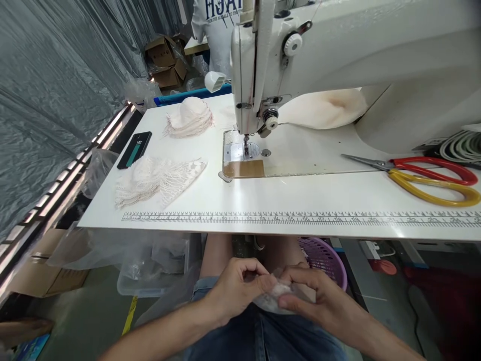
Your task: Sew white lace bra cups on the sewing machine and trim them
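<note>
Both my hands are down at my lap, below the table's front edge. My left hand (pixel 235 291) and my right hand (pixel 308 293) pinch a small white lace piece (pixel 276 296) between their fingertips. On the white table (pixel 300 195) above, a flat pile of white lace pieces (pixel 154 178) lies at the left. A rounded stack of lace pieces (pixel 190 118) sits further back. The white sewing machine (pixel 319 55) stands at the middle and right, its needle (pixel 246 143) over the metal plate.
Red- and yellow-handled scissors (pixel 428 175) lie at the right. A black phone (pixel 134 149) rests near the left edge. A ruler strip (pixel 300 218) runs along the front edge. A purple basket (pixel 323 255) and a clear plastic bin (pixel 150 271) sit under the table. A person in white stands behind.
</note>
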The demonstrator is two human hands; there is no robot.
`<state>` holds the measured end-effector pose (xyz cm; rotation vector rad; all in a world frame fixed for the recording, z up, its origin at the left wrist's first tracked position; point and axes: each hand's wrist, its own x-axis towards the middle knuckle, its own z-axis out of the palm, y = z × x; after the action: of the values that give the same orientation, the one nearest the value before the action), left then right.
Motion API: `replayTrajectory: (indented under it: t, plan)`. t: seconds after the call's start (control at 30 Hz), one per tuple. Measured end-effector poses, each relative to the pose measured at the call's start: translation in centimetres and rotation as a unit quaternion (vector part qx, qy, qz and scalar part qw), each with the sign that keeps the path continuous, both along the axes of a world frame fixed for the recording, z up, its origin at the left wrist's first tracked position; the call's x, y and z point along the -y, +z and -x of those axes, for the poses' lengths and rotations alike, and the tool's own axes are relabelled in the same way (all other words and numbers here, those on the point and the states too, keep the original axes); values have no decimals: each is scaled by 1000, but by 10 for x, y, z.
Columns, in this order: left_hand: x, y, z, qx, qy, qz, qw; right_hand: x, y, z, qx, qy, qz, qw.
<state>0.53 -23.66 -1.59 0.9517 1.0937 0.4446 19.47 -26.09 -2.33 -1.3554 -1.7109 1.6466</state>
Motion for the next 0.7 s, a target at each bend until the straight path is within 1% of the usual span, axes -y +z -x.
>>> replayTrajectory:
  t: [0.1,0.2,0.33,0.43,0.5,0.6,0.7]
  plan:
    - [1,0,4,3,19,26,999,-7,0,8,-84,-21,77,993]
    - [1,-2,8,12,20,24,999,-7,-4,6,-127,-28,122,984]
    - [1,-1,11,16,2,10,1000,-3,-4,4,-138,-36,137,980]
    - [0,5,15,26,-18,-1,1000,-3,-2,4,-140,-38,148,978]
    - [-1,9,17,14,-28,-14,999,-5,-1,4,-140,-38,164,976]
    - [-1,11,19,-13,-29,-19,999,-6,2,4,-137,-36,187,972]
    - [0,10,18,-19,-24,-13,999,-5,0,5,-126,-34,176,976]
